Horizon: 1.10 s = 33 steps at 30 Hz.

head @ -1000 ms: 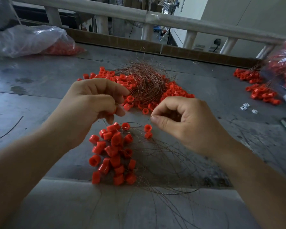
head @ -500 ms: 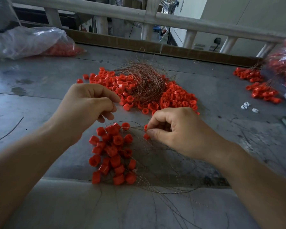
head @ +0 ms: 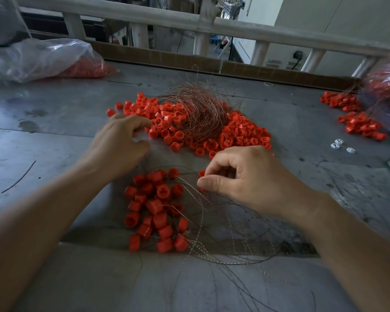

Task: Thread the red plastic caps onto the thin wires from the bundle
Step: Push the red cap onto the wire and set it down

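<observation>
Loose red caps [head: 241, 134] lie heaped around a tangled bundle of thin copper wire [head: 200, 115] at the table's middle. Nearer to me is a cluster of red caps on wires [head: 154, 208], whose thin strands [head: 214, 242] trail toward the front edge. My left hand [head: 119, 140] hovers at the left edge of the loose heap, fingers loosely curled and holding nothing. My right hand [head: 245, 176] is low over the table, with thumb and curled forefinger pinched together beside two separate red caps [head: 202, 174]. It seems to hold a thin wire, which is hard to see.
A clear plastic bag with red caps [head: 54, 59] lies at the back left. More red caps [head: 358, 124] and another bag [head: 387, 86] are at the right. A few small white parts [head: 342, 146] lie there too. A pale railing [head: 189, 21] runs behind the table.
My left hand let go and moved up and away to the loose cap heap. My right hand dropped from mid-air down to the table beside the two separate caps.
</observation>
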{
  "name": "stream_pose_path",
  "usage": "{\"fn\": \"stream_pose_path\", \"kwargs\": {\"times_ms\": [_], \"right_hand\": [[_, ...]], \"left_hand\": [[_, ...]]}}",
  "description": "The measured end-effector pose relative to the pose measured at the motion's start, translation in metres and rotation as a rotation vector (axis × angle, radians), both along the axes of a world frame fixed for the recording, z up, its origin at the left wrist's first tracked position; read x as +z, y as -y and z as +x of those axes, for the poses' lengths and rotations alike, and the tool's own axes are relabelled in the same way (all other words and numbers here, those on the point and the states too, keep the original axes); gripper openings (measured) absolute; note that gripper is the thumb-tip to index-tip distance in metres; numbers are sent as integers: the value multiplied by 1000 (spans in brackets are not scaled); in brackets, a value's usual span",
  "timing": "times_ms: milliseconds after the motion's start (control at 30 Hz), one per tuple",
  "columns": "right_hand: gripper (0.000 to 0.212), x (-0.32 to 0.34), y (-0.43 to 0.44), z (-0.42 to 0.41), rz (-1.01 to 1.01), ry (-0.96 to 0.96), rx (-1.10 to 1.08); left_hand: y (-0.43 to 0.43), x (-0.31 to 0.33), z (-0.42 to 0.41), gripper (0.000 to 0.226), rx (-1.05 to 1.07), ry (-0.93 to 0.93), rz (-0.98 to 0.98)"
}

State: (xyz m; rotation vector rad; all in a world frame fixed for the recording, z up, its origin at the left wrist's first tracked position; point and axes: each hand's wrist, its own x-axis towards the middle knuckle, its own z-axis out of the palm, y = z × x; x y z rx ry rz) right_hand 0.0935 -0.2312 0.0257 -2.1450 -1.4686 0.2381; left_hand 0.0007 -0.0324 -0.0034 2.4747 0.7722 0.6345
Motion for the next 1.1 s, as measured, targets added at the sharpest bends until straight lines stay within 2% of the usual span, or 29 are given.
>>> {"fn": "stream_pose_path", "kwargs": {"times_ms": [67, 167, 233, 400, 800, 967, 1100], "right_hand": [[45, 1, 0, 1, 16, 1, -9], [48, 4, 0, 4, 36, 10, -28], [44, 4, -1, 5, 43, 17, -48], [27, 3, -1, 9, 65, 26, -102], [19, 0, -1, 20, 84, 42, -191], [19, -2, -2, 23, 76, 45, -206], [19, -3, -3, 23, 49, 64, -216]], "left_hand": [[-2, -2, 3, 45, -7, -42, 31], [-3, -5, 6, 48, -21, -112, 57], [-2, -8, 8, 47, -32, -129, 83], [-4, -9, 8, 27, -52, -40, 118], [-10, -8, 7, 11, -11, -32, 130], [-1, 0, 5, 13, -1, 154, -5], [12, 9, 2, 23, -104, 277, -103]]}}
